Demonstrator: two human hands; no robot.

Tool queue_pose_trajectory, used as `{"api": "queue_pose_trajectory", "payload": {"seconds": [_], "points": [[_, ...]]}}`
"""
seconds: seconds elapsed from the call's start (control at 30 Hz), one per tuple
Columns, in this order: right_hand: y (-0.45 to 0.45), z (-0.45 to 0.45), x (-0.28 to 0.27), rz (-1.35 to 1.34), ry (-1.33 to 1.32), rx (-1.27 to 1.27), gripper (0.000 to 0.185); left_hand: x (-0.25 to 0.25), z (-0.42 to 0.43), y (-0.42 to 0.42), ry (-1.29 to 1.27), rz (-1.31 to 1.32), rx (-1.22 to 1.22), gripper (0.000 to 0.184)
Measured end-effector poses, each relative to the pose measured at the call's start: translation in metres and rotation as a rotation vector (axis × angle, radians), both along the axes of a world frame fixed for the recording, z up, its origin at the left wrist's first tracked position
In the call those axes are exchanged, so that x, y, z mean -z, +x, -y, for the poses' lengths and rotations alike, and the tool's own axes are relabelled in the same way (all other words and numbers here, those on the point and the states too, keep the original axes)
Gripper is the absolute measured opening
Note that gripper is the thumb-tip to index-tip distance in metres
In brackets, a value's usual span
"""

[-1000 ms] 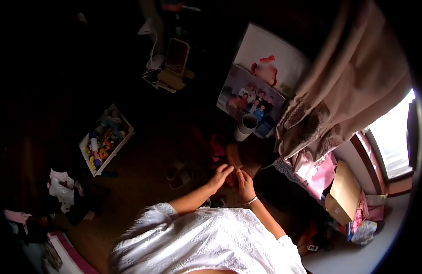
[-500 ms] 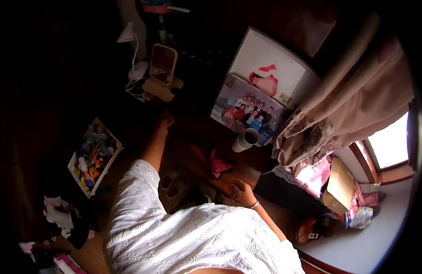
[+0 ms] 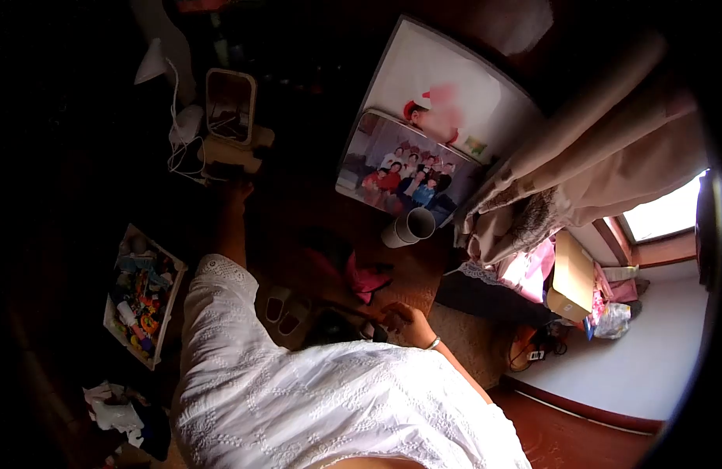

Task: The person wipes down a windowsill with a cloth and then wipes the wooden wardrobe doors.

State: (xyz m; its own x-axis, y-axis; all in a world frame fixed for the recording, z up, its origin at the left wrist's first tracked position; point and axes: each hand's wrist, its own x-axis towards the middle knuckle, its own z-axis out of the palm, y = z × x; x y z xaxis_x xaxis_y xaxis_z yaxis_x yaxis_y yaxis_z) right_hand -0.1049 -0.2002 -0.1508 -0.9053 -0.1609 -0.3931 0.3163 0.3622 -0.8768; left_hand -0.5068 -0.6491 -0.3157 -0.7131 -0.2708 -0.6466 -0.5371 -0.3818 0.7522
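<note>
My left hand [image 3: 241,191] is stretched out into the shadow, at the near side of a framed mirror [image 3: 230,107] and its pale stand [image 3: 236,152]. Its fingers are too dark to make out. A white desk lamp [image 3: 151,62] with a looping cable [image 3: 173,156] is just left of the mirror. At the front edge of the dark table [image 3: 298,211] rests my right hand [image 3: 410,323], fingers apart and loosely bent, with nothing visible in them. Beyond it lies a pink and black cloth item [image 3: 366,280]. A pale cup [image 3: 410,227] stands farther back.
A white-rimmed box of small colourful toys [image 3: 179,277] is at left. Two photo panels [image 3: 447,70] lean at the back, beside a curtain [image 3: 580,156]. To the right are a cardboard box [image 3: 572,277] and pink fabric [image 3: 533,270]. Slippers [image 3: 287,311] lie below the table edge.
My left arm has reached farther forward, bringing the hand close to the mirror's stand. The view has shifted somewhat. My right hand remains at the table edge.
</note>
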Motion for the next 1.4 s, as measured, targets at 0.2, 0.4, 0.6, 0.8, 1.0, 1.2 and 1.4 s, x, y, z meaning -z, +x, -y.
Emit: {"api": "queue_pose_trajectory", "payload": {"seconds": [0.2,0.4,0.6,0.8,1.0,1.2,1.4], "points": [[-0.009,0.007,-0.007,0.048,-0.114,-0.008,0.022,-0.063,-0.038,0.059,-0.553,-0.160,0.327,0.048],[-0.013,0.008,0.017,-0.001,-0.088,-0.043,0.023,-0.132,-0.203,0.224,-0.958,-0.590,0.697,0.056],[-0.014,0.021,0.010,0.049,-0.121,0.059,0.022,-0.082,-0.238,0.254,-1.165,-0.614,0.866,0.075],[0.000,0.025,0.001,0.158,-0.109,0.114,0.021,-0.034,-0.190,0.104,-1.125,-0.323,0.650,0.065],[0.011,0.033,-0.007,0.042,-0.045,0.054,0.020,-0.093,-0.181,0.122,-1.520,-0.606,0.882,0.075],[0.041,0.022,0.030,-0.069,0.094,0.203,0.030,-0.101,-0.226,0.268,-1.342,-0.761,1.070,0.079],[0.031,0.005,-0.014,-0.490,0.526,0.026,0.053,-0.094,-0.252,0.357,-1.085,-1.025,1.223,0.073]]}}
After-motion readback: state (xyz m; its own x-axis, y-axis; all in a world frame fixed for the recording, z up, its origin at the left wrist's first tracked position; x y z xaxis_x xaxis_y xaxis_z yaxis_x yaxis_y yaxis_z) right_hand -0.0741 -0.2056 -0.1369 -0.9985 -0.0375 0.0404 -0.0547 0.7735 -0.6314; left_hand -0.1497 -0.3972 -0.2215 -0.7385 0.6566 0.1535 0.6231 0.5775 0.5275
